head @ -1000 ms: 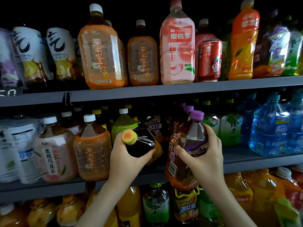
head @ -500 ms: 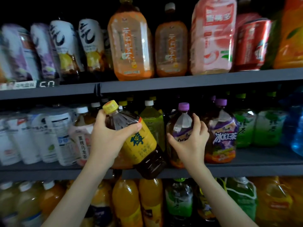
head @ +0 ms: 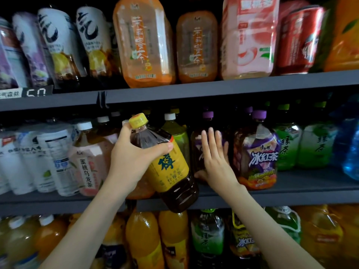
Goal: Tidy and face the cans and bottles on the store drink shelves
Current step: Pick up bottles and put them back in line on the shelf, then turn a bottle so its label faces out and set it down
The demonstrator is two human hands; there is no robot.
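Fingers (head: 124,133) of left hand (head: 132,164) grip one yellow-capped bottle (head: 169,168).

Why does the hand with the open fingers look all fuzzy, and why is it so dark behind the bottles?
In the head view the right hand is smeared by motion blur, its fingers ghosted; the left hand and the yellow-label bottle it grips look sharper; the back-row bottles sit in deep shadow; the wide lens bows the shelf edge.
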